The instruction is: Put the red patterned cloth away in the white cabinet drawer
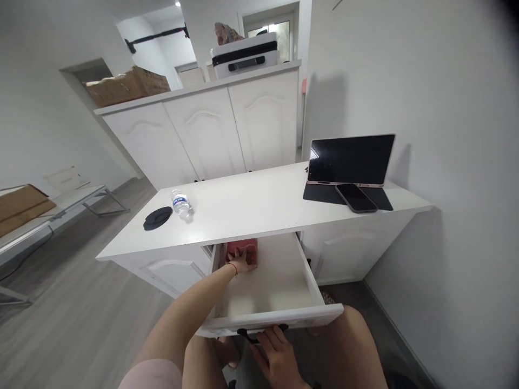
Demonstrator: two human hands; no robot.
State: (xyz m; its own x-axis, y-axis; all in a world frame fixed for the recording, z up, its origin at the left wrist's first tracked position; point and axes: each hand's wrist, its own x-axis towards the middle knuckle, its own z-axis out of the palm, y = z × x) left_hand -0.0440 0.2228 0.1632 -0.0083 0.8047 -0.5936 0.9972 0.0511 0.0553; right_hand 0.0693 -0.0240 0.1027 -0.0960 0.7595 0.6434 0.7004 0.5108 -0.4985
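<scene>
A white drawer (279, 316) stands pulled out from under the white desk top (251, 208). At its back left corner lies a red folded cloth-like thing (244, 248). My left hand (242, 263) reaches deep into the drawer, and its fingers close over the front of that red thing. A thin red band circles the wrist. Low in view, my right hand (276, 352) curls its fingers on the black drawer handle (263, 331) under the drawer front. The rest of the drawer floor is bare white.
A lying water bottle (181, 203) and a black round lid (157, 217) sit on the desk's left part. A tablet (351, 160) on its stand and a phone (356, 198) are at the right by the wall. White cabinets (211, 129) stand behind.
</scene>
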